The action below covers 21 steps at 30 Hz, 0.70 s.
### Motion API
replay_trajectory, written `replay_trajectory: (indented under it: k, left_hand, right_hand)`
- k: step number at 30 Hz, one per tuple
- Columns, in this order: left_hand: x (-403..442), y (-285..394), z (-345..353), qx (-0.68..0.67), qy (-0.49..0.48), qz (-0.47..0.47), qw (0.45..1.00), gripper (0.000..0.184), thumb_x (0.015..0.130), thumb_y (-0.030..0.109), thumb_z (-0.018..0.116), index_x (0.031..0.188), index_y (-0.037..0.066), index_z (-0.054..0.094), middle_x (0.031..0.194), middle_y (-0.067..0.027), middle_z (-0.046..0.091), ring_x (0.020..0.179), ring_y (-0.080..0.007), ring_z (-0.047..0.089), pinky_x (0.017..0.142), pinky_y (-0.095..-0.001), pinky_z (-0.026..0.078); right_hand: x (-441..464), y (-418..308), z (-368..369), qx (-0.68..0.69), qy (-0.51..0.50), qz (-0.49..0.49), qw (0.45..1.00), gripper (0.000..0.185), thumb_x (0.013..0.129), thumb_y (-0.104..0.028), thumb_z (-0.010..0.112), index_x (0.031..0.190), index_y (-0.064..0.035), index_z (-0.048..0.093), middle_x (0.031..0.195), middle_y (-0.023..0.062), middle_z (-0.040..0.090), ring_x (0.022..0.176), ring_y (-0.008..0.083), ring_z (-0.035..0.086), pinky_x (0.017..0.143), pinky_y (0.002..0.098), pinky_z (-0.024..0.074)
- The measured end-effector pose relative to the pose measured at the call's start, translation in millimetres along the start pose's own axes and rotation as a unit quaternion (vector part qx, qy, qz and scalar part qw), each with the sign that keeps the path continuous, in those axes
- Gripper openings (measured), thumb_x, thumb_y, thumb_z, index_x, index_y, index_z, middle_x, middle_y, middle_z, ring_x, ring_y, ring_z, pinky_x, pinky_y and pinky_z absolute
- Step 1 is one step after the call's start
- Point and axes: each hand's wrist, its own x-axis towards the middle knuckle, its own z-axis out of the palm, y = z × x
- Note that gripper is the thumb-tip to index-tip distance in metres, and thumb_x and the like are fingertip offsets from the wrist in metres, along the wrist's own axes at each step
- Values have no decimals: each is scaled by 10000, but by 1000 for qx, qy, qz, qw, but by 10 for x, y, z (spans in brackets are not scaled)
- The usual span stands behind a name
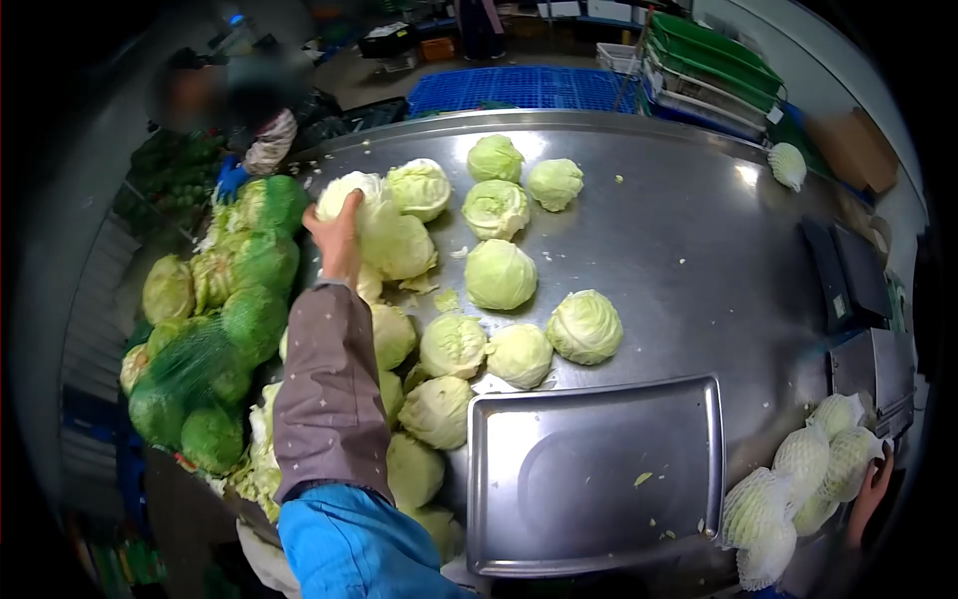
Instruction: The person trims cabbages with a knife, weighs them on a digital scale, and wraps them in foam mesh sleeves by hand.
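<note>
"Cabbage (347,190) was where?"
"Upper left of the frame, next to other round green ones. The left hand (337,238) had its fingers bent around it."
"And the right hand (872,491)?"
"Lower right, by the cabbages in white nets (801,461). I couldn't tell if its fingers pinched one."
"What was between?"
"A metal tray (589,459) on the shiny table (659,250)."

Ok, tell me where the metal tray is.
In the head view, the metal tray sits right of centre on the near side of the table, loose cabbages on its left, white-netted ones on its right.
</note>
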Motion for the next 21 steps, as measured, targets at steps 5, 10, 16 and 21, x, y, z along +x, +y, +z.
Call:
replay_trajectory:
  k: [5, 10, 16, 21]
  left_hand:
    - [-822, 503, -348, -339, -232, -269, 871, 611, 779, 450, 554, 1267, 124, 385, 1238, -117, 444, 1103, -309, 464, 851, -519, 420]
    - [-2190, 932, -651, -414, -321, -387, 759, 587, 807, 525, 452, 1252, 142, 433, 1241, -93, 481, 1108, -307, 479, 871, -520, 413]
    - [-3603, 1095, -910, -398, -324, -531, 674, 591, 815, 494, 481, 1234, 79, 442, 1242, -110, 477, 1101, -294, 490, 905, -438, 424]
    - [-4092, 1134, -1122, -359, -361, -569, 646, 633, 832, 516, 473, 1284, 86, 361, 1282, -123, 422, 1123, -300, 468, 881, -432, 448]
  right_hand:
    - [65, -1048, 548, 131, -50, -51, 989, 332, 866, -50, 428, 1197, -27, 450, 1045, 76, 526, 823, 130, 516, 732, 235, 411]
    - [-269, -2387, 1143, 299, -257, -98, 914, 284, 785, -32, 476, 1065, -11, 517, 817, 25, 543, 615, 83, 491, 568, 209, 406]
    - [-660, -3328, 1570, 510, -544, 43, 665, 608, 807, -203, 525, 1329, -49, 254, 1262, 120, 379, 1082, 209, 459, 860, 319, 445]
    - [-1006, -3228, 1773, 564, -614, 120, 539, 659, 816, -412, 563, 1312, -68, 299, 1266, 102, 414, 1133, 193, 446, 944, 329, 392]
